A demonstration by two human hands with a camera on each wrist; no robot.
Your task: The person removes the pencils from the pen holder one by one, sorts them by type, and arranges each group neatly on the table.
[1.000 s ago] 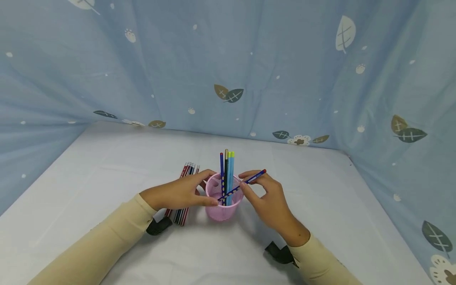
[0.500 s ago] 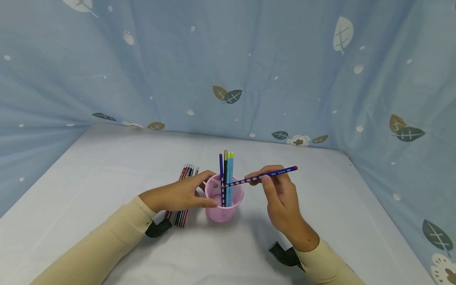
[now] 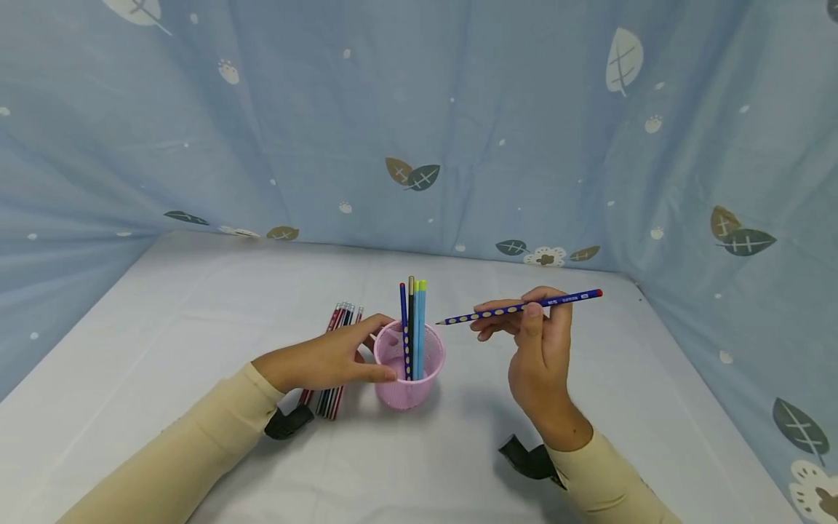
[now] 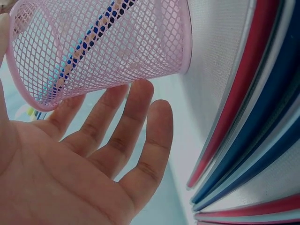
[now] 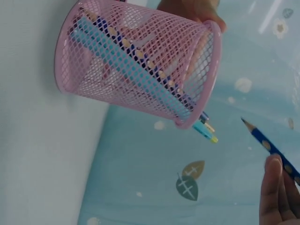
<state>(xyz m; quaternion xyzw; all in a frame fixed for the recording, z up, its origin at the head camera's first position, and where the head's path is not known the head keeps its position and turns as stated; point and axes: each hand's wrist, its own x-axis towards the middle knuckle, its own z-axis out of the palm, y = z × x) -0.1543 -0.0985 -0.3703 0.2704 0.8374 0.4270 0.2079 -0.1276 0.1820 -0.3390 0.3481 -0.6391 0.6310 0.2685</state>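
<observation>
A pink mesh pencil cup (image 3: 402, 395) stands upright on the white table. My left hand (image 3: 321, 362) holds it from the left, with the thumb at the near rim and the fingers along the far side. Inside lean a dark blue pencil (image 3: 402, 300) with a red end, a black pencil (image 3: 411, 306) and light blue pencils (image 3: 420, 327) with yellow-green ends. To the right of the cup my right hand (image 3: 542, 356) pinches a blue pencil (image 3: 504, 311) with pale oval grip dents. Its sharpened tip points left, apart from the cup's rim, and its red end points right.
Several red-striped and dark-striped pencils (image 3: 326, 402) lie on the table (image 3: 229, 306) left of the cup, partly hidden under my left hand. Black wrist mounts (image 3: 527, 460) show below both sleeves. A blue leaf-patterned curtain (image 3: 294, 109) closes off the back and sides.
My right hand has drawn the blue pencil up and to the right, from inside the cup to beside it, and the pencil now lies flatter. The left hand stays at the cup.
</observation>
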